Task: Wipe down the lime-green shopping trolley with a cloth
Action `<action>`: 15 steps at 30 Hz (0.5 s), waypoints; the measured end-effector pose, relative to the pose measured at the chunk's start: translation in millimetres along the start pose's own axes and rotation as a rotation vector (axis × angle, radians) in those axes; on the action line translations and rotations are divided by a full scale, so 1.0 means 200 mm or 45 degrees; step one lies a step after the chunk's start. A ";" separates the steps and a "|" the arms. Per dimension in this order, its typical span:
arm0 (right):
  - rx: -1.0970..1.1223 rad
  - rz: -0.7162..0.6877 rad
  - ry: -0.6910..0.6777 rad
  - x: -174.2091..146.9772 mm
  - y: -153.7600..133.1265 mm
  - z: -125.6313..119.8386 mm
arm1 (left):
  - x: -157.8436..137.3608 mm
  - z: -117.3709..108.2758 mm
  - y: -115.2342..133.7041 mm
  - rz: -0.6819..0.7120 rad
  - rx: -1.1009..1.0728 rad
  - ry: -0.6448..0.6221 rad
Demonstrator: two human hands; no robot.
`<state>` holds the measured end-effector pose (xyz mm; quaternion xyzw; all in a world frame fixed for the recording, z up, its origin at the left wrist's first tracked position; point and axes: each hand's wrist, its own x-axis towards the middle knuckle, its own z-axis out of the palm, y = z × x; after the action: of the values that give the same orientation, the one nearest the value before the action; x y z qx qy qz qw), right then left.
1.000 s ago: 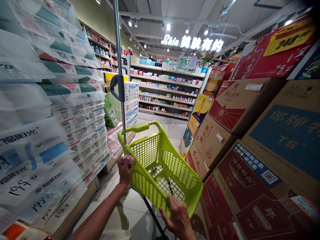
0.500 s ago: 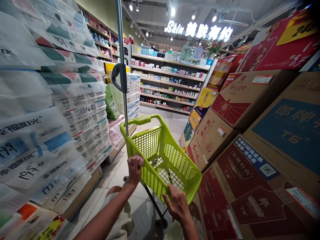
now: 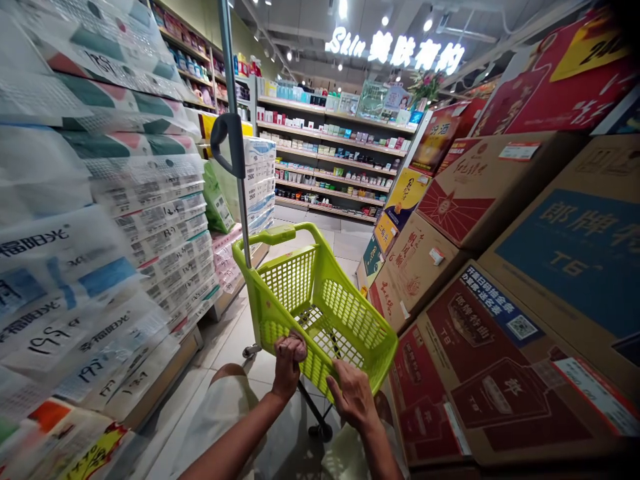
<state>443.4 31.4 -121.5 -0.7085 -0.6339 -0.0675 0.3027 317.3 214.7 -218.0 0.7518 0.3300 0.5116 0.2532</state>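
The green cart [image 3: 320,307] stands in the aisle between the stacked tissue packs [image 3: 100,253] and the big cardboard boxes [image 3: 500,267]. A second ago the left hand [image 3: 287,360] was out at the cart's left corner. Now it has slid along the near rim, close to the right hand [image 3: 353,397]. The left hand is curled in a fist over the rim. The right hand lies on the rim with its fingers bent. The tall pole [image 3: 235,153] leans a bit more left, so the cart looks like it is being turned or pushed on.

Cart [image 3: 320,307] between left packs [image 3: 100,220] and right cartons [image 3: 500,267]
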 end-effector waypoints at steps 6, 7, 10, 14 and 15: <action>0.011 -0.043 -0.005 0.00 0.01 -0.01 | 0.04 0.08 0.09 -0.446 0.015 0.405; 0.005 -0.043 -0.003 0.00 0.01 -0.01 | 0.04 0.09 0.13 -0.478 -0.029 0.402; -0.010 -0.044 -0.001 0.00 0.02 -0.02 | 0.04 0.11 0.21 -0.482 -0.169 0.306; -0.028 -0.048 0.020 0.00 0.02 -0.03 | 0.04 0.08 0.14 -0.567 -0.172 0.340; -0.030 -0.044 0.022 0.00 0.01 -0.03 | 0.06 0.07 0.10 -0.605 -0.160 0.362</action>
<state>447.8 28.8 -116.9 -0.7003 -0.6425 -0.0863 0.2988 337.3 209.0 -200.8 0.5569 0.4968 0.5578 0.3633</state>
